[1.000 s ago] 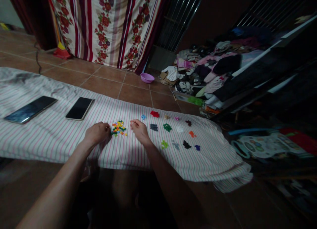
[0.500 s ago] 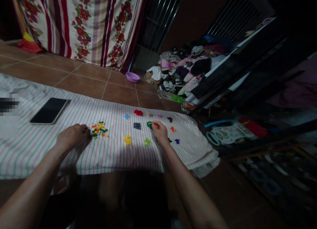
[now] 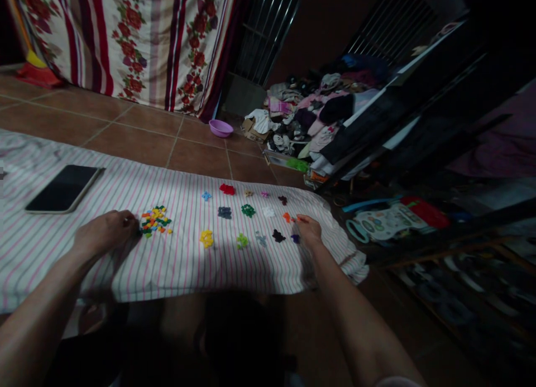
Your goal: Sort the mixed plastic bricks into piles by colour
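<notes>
My right hand (image 3: pixel 309 230) reaches over the right part of the striped cloth (image 3: pixel 184 270), its fingertips pinched on a small orange piece (image 3: pixel 298 218) beside the orange pile (image 3: pixel 287 216). Just below the fingers is a dark blue pile (image 3: pixel 295 238). My left hand (image 3: pixel 109 229) rests with curled fingers beside a mixed heap of small coloured pieces (image 3: pixel 156 221); what those fingers hold, if anything, is hidden. Between the hands lie single-colour piles, among them yellow (image 3: pixel 206 239), dark grey (image 3: pixel 224 212), green (image 3: pixel 248 210), red (image 3: pixel 227 189), white (image 3: pixel 268 211) and black (image 3: pixel 278 235).
A phone (image 3: pixel 65 189) lies on the cloth at the left. Beyond the cloth, a purple basin (image 3: pixel 220 128) stands on the tiled floor near a striped floral curtain (image 3: pixel 154 46). Clothes are heaped (image 3: pixel 314 116) at the back right, beside dark shelving (image 3: pixel 419 230).
My right hand has moved right, from the green pile to the orange one, uncovering the white, grey and black piles. My left hand stays by the mixed heap. The view has shifted slightly.
</notes>
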A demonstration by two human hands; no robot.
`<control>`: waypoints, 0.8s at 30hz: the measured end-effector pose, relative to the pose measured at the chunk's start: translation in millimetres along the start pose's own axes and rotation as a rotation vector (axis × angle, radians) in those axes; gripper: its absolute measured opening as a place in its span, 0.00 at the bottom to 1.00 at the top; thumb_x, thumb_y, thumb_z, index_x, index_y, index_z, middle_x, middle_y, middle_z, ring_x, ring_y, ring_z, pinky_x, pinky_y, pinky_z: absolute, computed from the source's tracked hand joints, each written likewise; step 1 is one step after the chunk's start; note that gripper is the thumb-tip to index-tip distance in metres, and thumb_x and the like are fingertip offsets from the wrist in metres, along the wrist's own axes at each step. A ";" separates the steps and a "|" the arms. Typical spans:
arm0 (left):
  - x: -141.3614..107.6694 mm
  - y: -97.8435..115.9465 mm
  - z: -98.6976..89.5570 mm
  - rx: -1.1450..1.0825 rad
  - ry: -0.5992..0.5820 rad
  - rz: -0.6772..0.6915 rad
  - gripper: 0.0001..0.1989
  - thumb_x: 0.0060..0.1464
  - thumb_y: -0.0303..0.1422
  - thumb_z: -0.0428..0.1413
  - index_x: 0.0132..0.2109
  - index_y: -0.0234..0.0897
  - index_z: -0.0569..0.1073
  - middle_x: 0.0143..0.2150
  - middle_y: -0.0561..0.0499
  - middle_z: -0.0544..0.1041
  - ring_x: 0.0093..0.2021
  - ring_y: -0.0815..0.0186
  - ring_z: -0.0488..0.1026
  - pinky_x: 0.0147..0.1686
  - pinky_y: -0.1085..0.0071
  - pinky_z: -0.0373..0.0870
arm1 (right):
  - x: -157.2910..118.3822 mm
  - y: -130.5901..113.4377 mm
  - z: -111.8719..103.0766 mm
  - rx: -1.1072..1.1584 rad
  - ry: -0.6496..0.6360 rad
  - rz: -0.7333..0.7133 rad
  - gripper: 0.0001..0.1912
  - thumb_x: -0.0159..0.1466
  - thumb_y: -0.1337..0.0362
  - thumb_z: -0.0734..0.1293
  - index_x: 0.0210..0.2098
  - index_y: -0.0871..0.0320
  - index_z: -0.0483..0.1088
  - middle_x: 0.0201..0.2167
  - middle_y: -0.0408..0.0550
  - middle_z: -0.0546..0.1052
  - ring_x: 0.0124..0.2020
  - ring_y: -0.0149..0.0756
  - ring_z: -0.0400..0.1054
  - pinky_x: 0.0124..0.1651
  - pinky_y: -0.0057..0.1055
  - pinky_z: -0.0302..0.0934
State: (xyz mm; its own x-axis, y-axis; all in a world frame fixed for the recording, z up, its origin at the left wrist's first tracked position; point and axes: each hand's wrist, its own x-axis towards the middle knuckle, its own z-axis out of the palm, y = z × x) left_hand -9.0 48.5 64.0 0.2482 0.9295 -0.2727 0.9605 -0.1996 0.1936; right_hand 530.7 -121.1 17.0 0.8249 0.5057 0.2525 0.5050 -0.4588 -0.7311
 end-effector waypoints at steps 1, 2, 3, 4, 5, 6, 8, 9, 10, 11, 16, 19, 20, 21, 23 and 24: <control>-0.2 0.4 -0.3 0.002 -0.004 -0.007 0.24 0.59 0.41 0.40 0.51 0.38 0.75 0.48 0.39 0.79 0.45 0.50 0.76 0.43 0.60 0.70 | 2.5 2.0 -0.3 -0.001 0.013 0.047 0.14 0.48 0.62 0.68 0.34 0.60 0.77 0.31 0.50 0.80 0.36 0.42 0.75 0.42 0.35 0.69; -0.4 0.9 -0.7 0.006 -0.015 -0.013 0.25 0.60 0.42 0.39 0.51 0.38 0.74 0.48 0.39 0.78 0.46 0.50 0.76 0.43 0.60 0.70 | 4.4 3.1 -0.1 0.000 0.026 0.092 0.14 0.48 0.62 0.68 0.33 0.60 0.77 0.31 0.51 0.80 0.37 0.43 0.75 0.43 0.36 0.69; -0.5 1.4 -1.0 0.012 -0.030 -0.019 0.25 0.60 0.42 0.38 0.52 0.38 0.74 0.49 0.39 0.78 0.46 0.50 0.76 0.43 0.61 0.70 | 5.9 3.3 0.4 -0.006 0.026 0.115 0.14 0.47 0.62 0.68 0.33 0.60 0.77 0.32 0.51 0.80 0.37 0.44 0.75 0.43 0.36 0.69; -0.4 1.6 -1.1 0.020 -0.044 -0.023 0.25 0.60 0.42 0.38 0.52 0.38 0.73 0.50 0.39 0.77 0.47 0.51 0.76 0.44 0.61 0.70 | 7.1 3.1 1.3 -0.019 0.016 0.119 0.14 0.47 0.63 0.68 0.33 0.60 0.77 0.33 0.52 0.80 0.38 0.44 0.75 0.44 0.37 0.69; -0.2 1.6 -1.0 0.030 -0.054 -0.024 0.25 0.60 0.41 0.38 0.53 0.38 0.73 0.51 0.39 0.77 0.48 0.51 0.76 0.45 0.61 0.69 | 8.1 2.5 2.5 -0.035 0.005 0.117 0.13 0.47 0.64 0.67 0.33 0.60 0.77 0.33 0.52 0.80 0.39 0.45 0.75 0.45 0.37 0.69; 0.3 1.3 -0.6 0.041 -0.058 -0.024 0.25 0.61 0.41 0.37 0.53 0.38 0.72 0.51 0.40 0.77 0.49 0.52 0.76 0.45 0.62 0.69 | 8.8 1.8 3.8 -0.054 -0.008 0.118 0.14 0.47 0.65 0.67 0.33 0.60 0.77 0.34 0.52 0.80 0.39 0.45 0.75 0.46 0.37 0.69; 1.6 0.1 0.9 0.055 -0.050 -0.023 0.25 0.61 0.41 0.37 0.53 0.38 0.72 0.51 0.40 0.77 0.49 0.52 0.75 0.46 0.61 0.68 | 9.9 0.6 6.4 -0.091 -0.036 0.138 0.15 0.46 0.68 0.66 0.34 0.60 0.77 0.34 0.52 0.80 0.39 0.44 0.75 0.45 0.36 0.69; 2.2 -0.6 1.6 0.055 -0.046 -0.023 0.24 0.61 0.41 0.38 0.53 0.38 0.72 0.51 0.40 0.77 0.49 0.52 0.76 0.46 0.61 0.68 | 10.1 0.3 7.5 -0.102 -0.051 0.155 0.16 0.45 0.70 0.66 0.34 0.60 0.77 0.34 0.52 0.80 0.38 0.44 0.75 0.44 0.35 0.69; 2.8 -1.2 2.1 0.052 -0.046 -0.024 0.24 0.61 0.41 0.38 0.53 0.39 0.72 0.51 0.41 0.77 0.48 0.52 0.76 0.46 0.62 0.69 | 10.2 0.3 8.3 -0.103 -0.065 0.170 0.17 0.44 0.70 0.66 0.35 0.60 0.77 0.34 0.52 0.80 0.38 0.44 0.75 0.42 0.34 0.70; 3.2 -1.5 2.3 0.048 -0.049 -0.027 0.24 0.61 0.42 0.38 0.53 0.39 0.72 0.51 0.41 0.77 0.48 0.53 0.76 0.46 0.62 0.69 | 9.9 0.4 8.6 -0.094 -0.078 0.176 0.18 0.44 0.71 0.66 0.35 0.60 0.77 0.34 0.52 0.80 0.38 0.43 0.75 0.42 0.33 0.70; 2.0 0.9 -0.8 0.052 -0.081 -0.048 0.25 0.61 0.43 0.36 0.55 0.40 0.70 0.53 0.41 0.76 0.49 0.53 0.75 0.47 0.62 0.68 | 4.8 1.9 4.2 0.025 -0.135 0.120 0.19 0.48 0.67 0.66 0.41 0.60 0.76 0.36 0.52 0.80 0.38 0.41 0.75 0.39 0.32 0.70; 0.2 2.9 -2.9 0.063 -0.087 -0.059 0.25 0.61 0.43 0.36 0.55 0.40 0.70 0.53 0.42 0.76 0.49 0.54 0.75 0.47 0.64 0.68 | 0.1 2.6 0.4 0.068 -0.150 0.120 0.21 0.48 0.65 0.68 0.43 0.60 0.75 0.35 0.52 0.79 0.33 0.40 0.74 0.34 0.33 0.70; -0.1 3.1 -3.1 0.064 -0.093 -0.059 0.25 0.61 0.43 0.36 0.55 0.40 0.70 0.53 0.43 0.76 0.49 0.55 0.75 0.46 0.64 0.68 | -1.4 2.9 -0.3 0.078 -0.153 0.120 0.21 0.48 0.64 0.68 0.43 0.60 0.75 0.34 0.52 0.79 0.31 0.40 0.74 0.33 0.33 0.70; -0.2 2.9 -3.0 0.064 -0.096 -0.056 0.25 0.61 0.42 0.36 0.54 0.40 0.70 0.53 0.43 0.76 0.49 0.55 0.75 0.46 0.65 0.68 | -2.6 3.4 -0.6 0.085 -0.157 0.116 0.21 0.48 0.63 0.69 0.42 0.60 0.75 0.33 0.51 0.79 0.30 0.39 0.73 0.32 0.34 0.70; 0.4 1.8 -1.8 0.063 -0.088 -0.049 0.25 0.61 0.42 0.36 0.55 0.40 0.70 0.53 0.42 0.76 0.50 0.55 0.75 0.46 0.64 0.68 | -4.2 5.1 0.3 0.091 -0.157 0.075 0.19 0.49 0.61 0.70 0.41 0.59 0.75 0.31 0.50 0.78 0.29 0.38 0.73 0.32 0.34 0.69; 1.1 1.0 -0.9 0.057 -0.080 -0.043 0.25 0.61 0.43 0.36 0.54 0.40 0.70 0.53 0.42 0.76 0.49 0.55 0.75 0.46 0.64 0.68 | -4.3 6.1 1.4 0.086 -0.157 0.041 0.19 0.49 0.60 0.70 0.40 0.59 0.75 0.30 0.50 0.78 0.28 0.38 0.72 0.31 0.34 0.69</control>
State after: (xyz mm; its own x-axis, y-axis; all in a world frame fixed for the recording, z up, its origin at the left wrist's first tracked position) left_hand -7.9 49.5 64.7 0.2136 0.9103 -0.3546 0.9755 -0.1794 0.1269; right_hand 529.9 -125.1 10.5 0.7912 0.5988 0.1246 0.4427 -0.4202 -0.7921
